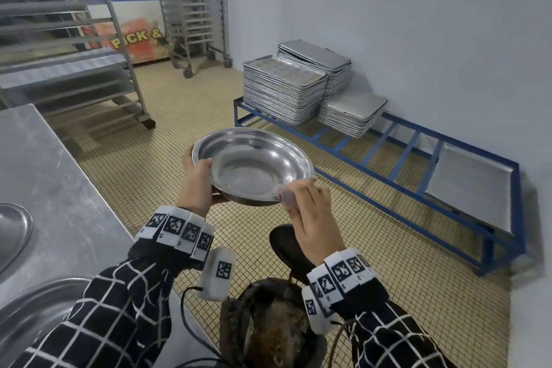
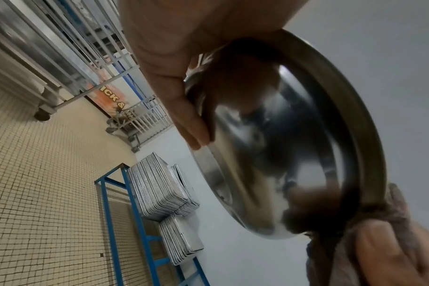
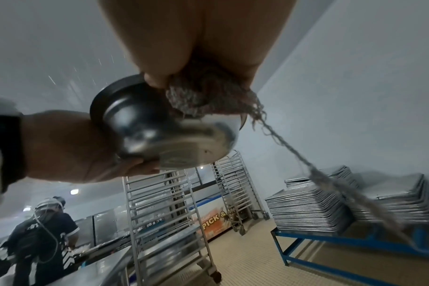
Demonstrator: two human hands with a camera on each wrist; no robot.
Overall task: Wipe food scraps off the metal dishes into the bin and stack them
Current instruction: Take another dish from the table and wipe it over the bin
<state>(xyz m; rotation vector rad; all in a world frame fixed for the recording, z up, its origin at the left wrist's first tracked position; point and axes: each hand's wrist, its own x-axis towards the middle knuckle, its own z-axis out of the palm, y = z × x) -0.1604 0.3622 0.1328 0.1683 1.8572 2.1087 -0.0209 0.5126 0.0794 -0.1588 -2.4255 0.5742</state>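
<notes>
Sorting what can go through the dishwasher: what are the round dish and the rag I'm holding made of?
Round dish: looks like polished stainless steel, with mirror-like reflections and bright highlights. Rag: seems a coarse woven or knitted fabric, greyish-pink, with frayed edges and a loose strand trailing off; the fibre can't be told.

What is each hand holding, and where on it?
The left hand grips the round metal dish by its near-left rim. The right hand holds a bunched pinkish-grey cloth against the near-right rim.

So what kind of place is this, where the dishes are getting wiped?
Most likely a commercial kitchen or bakery wash-up area: wheeled tray racks, stacks of metal baking trays on a blue frame, and a stainless steel worktable.
</notes>
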